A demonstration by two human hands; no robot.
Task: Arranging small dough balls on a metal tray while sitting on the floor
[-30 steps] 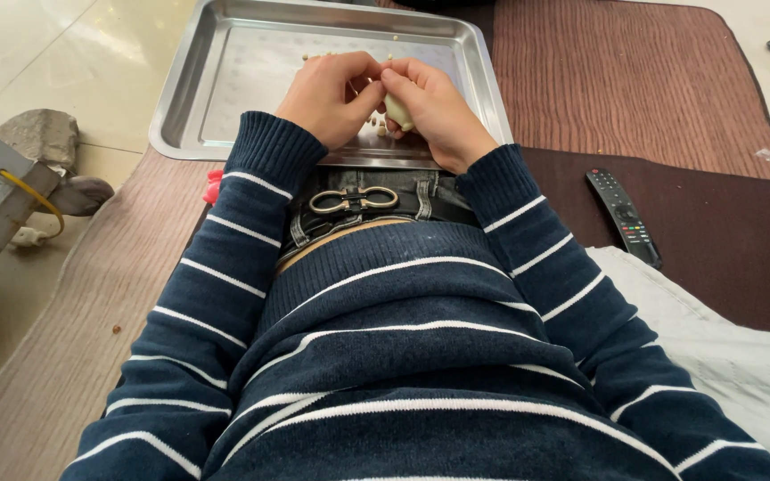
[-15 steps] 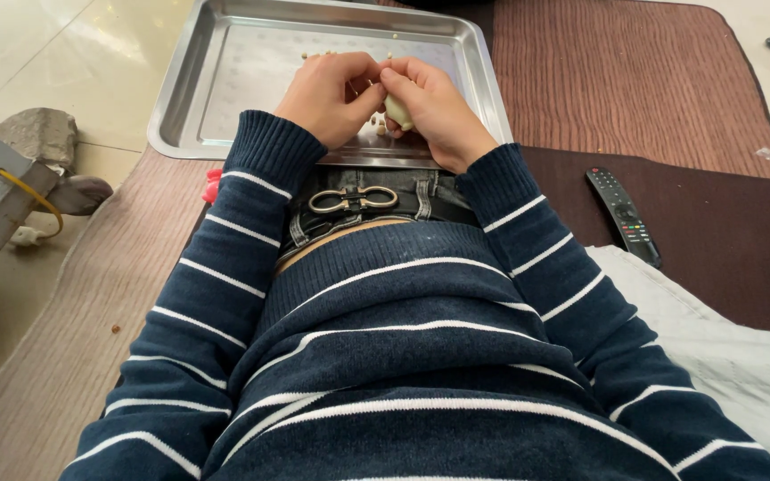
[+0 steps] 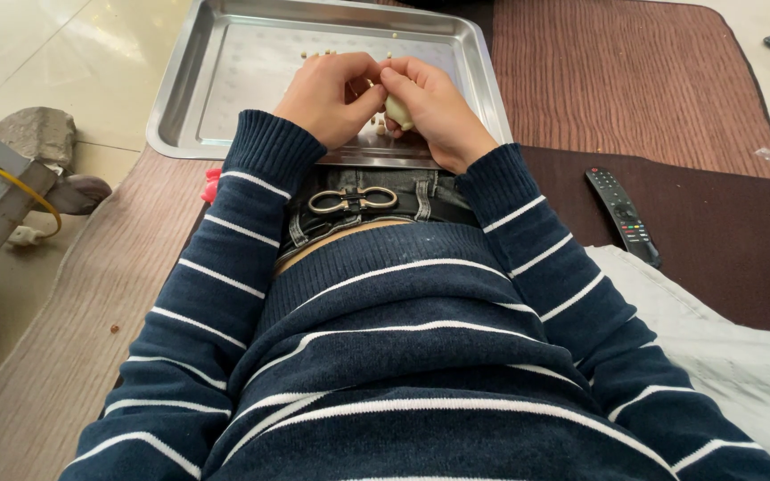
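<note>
Both hands stay together over the metal tray [image 3: 225, 107], much as a second ago. The right hand [image 3: 434, 111] still closes around a pale lump [image 3: 397, 112], and the left hand [image 3: 331, 96] pinches at its top. Small pale bits [image 3: 318, 54] lie on the tray beyond. A remote [image 3: 621, 214] rests unmoved to the right.

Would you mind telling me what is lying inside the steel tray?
Inside the steel tray lie a few small pale bits near the far side. The left hand and right hand, holding a pale lump, cover whatever lies beneath them.
</note>
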